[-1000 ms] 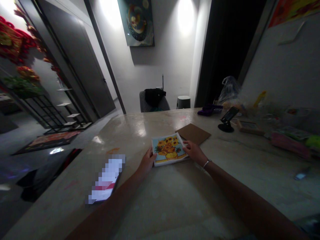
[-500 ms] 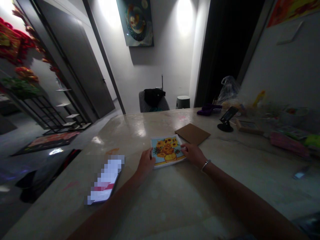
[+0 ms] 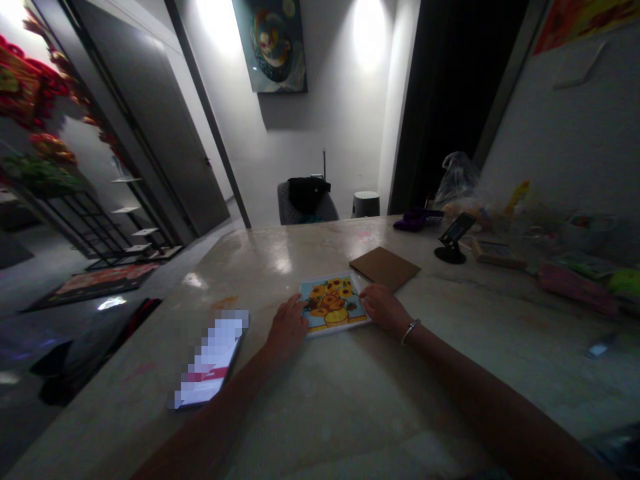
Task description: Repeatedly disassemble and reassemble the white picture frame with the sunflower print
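Note:
A white-edged picture board printed with sunflowers in a vase (image 3: 333,303) lies flat on the pale stone table (image 3: 350,400). My left hand (image 3: 287,327) presses against its left edge, with the fingertips on the border. My right hand (image 3: 383,308) touches the opposite edge, and a silver bangle (image 3: 410,331) circles that wrist. Both hands stay low on the table, with the board between them. The board's underside is hidden.
A brown cardboard sheet (image 3: 384,268) lies just beyond the board. A phone with a blurred screen (image 3: 213,357) lies left of my left hand. At the right stand a black phone holder (image 3: 451,239), a purple item (image 3: 417,219), a plastic bag (image 3: 456,180) and several craft packets.
The board has come down from a slight tilt to lie flat and has shifted a little left. Both hands have moved with it.

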`<state>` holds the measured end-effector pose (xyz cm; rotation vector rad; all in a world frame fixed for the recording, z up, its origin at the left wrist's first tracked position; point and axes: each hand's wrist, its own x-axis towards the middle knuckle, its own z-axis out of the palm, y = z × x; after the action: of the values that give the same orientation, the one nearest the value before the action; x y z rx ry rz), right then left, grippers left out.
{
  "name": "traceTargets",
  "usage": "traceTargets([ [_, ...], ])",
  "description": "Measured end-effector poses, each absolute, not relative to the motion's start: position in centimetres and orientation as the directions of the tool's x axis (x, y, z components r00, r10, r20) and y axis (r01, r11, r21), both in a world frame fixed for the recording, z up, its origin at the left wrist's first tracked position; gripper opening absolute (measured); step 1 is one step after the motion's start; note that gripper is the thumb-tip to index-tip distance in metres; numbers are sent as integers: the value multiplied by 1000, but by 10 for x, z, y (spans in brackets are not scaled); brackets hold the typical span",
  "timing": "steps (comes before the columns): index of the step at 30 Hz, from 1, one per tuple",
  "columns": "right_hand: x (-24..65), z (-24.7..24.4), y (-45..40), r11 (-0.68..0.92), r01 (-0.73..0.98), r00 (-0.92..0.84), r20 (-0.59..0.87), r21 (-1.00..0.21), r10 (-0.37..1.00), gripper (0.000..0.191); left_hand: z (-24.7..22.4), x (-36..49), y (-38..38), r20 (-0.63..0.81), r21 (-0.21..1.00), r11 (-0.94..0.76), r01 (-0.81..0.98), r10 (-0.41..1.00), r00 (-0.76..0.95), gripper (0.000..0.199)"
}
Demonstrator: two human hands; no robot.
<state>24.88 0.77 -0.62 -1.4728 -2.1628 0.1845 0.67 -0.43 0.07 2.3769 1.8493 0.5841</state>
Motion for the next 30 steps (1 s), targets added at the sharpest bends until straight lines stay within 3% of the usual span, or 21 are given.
traceTargets([
  [4, 247, -10, 8, 482, 770, -371, 321, -418, 871, 34, 2, 6, -3, 215, 307, -297, 904, 947, 238, 41],
  [9, 246, -9, 8, 481, 742, -376, 303, -467, 875, 33, 1, 5, -2, 261, 399, -317, 861, 939, 224, 36],
  [14, 260, -12, 21, 357, 745, -162, 367, -563, 916, 31, -1, 5, -2, 314, 419, -339, 843, 925, 216, 31],
  [18, 290, -16, 38, 130, 861, 95, 406, -492, 909, 34, -1, 6, -2, 299, 404, -342, 848, 926, 231, 30],
  [22, 317, -23, 51, -182, 886, 316, 267, -427, 911, 54, -1, 7, -3, 297, 428, -340, 837, 928, 225, 28],
  [25, 323, -28, 55, -245, 894, 330, 181, -375, 927, 62, -1, 9, -3, 293, 445, -336, 830, 931, 219, 27],
  [30, 318, -29, 54, -203, 930, 253, 134, -307, 958, 57, -3, 10, -4, 291, 411, -357, 839, 923, 250, 31],
])
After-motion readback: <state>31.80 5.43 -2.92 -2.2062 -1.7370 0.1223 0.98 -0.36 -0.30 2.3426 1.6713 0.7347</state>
